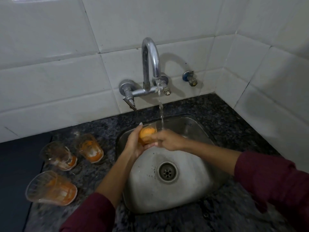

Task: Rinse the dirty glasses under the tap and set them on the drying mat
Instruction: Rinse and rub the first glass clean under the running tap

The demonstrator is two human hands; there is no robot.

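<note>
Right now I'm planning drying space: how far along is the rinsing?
Done: nothing sits on the dark mat. In hand: both hands hold one orange-stained glass under the running tap. Left: three dirty glasses wait on the counter.

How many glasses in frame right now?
4. One glass held in both hands over the sink; three on the counter to its left. None visibly hidden.

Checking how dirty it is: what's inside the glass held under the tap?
Orange residue coats the inside of the glass. Both hands, left hand and right hand, cover its base, so that part is hidden.
</note>
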